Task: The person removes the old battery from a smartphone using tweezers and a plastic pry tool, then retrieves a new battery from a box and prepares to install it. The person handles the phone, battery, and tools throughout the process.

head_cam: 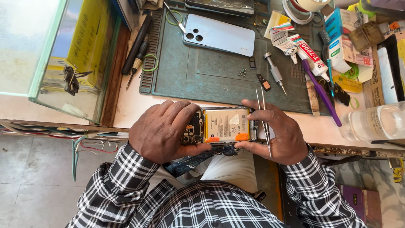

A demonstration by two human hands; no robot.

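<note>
Opened phone (225,125), back cover off, held at the near edge of the workbench (126,107), over our lap. Battery and circuit board face up.

Left hand (162,131) wraps the phone's camera end, fingers curled over the top edge, thumb under the lower edge: closed firmly on it.

Right hand (278,135) clasps the other end, fingers bent around the frame. The same hand also carries steel tweezers (263,120), tucked against the fingers, tips pointing away from us (whether the tips are pressed together we cannot tell).

Beyond the hands, a green work mat (202,71). On it: the pale blue back cover (221,36) with its camera cut-outs, a small precision screwdriver (275,72), a cluster of tiny screws (242,72). A glue tube (310,55) and a purple pry tool (322,95) lie to the right, a clear plastic bottle (375,122) at the bench's right edge. Glass case (63,55) to the left.
</note>
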